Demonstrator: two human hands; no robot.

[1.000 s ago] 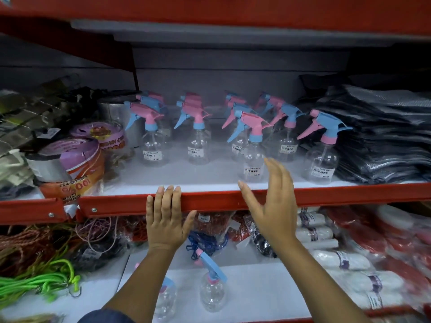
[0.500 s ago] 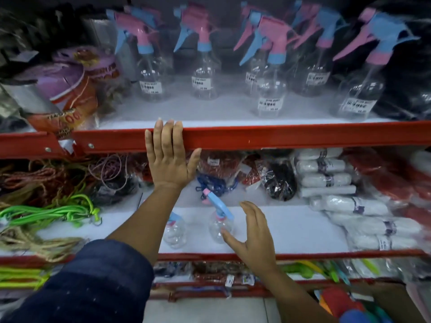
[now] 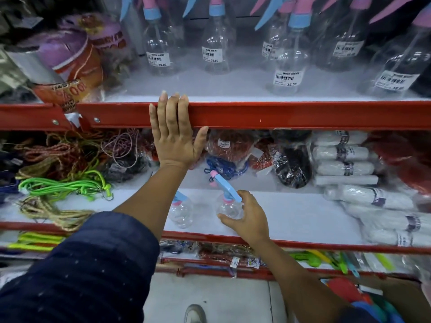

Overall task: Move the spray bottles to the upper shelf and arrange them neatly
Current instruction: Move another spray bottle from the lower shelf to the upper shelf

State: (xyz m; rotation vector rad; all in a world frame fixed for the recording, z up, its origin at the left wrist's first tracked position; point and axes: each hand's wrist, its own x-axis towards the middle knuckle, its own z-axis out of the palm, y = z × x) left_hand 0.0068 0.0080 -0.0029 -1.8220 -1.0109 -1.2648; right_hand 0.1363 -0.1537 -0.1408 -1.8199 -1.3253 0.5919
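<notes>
Two clear spray bottles with blue-and-pink trigger heads stand on the white lower shelf [image 3: 298, 217]. My right hand [image 3: 250, 220] curls around the right bottle [image 3: 227, 209], thumb across its front and fingers at its neck; the bottle still stands on the shelf. The other bottle [image 3: 182, 213] stands just left of it, partly behind my left forearm. My left hand [image 3: 173, 141] lies flat against the red front rail [image 3: 279, 115] of the upper shelf, fingertips over its top edge. Several priced spray bottles [image 3: 288, 73] stand in loose rows on the upper shelf.
Tape rolls [image 3: 67, 59] crowd the upper shelf's left end. On the lower shelf, green and brown cords [image 3: 58, 185] lie at the left, bagged ropes [image 3: 291, 164] at the back, and white wrapped rolls [image 3: 345, 159] at the right. More goods fill the shelf below.
The view has tilted downward. My right hand dropped from the upper shelf's front to the lower shelf and closed around the right bottle. My left hand stayed on the red rail.
</notes>
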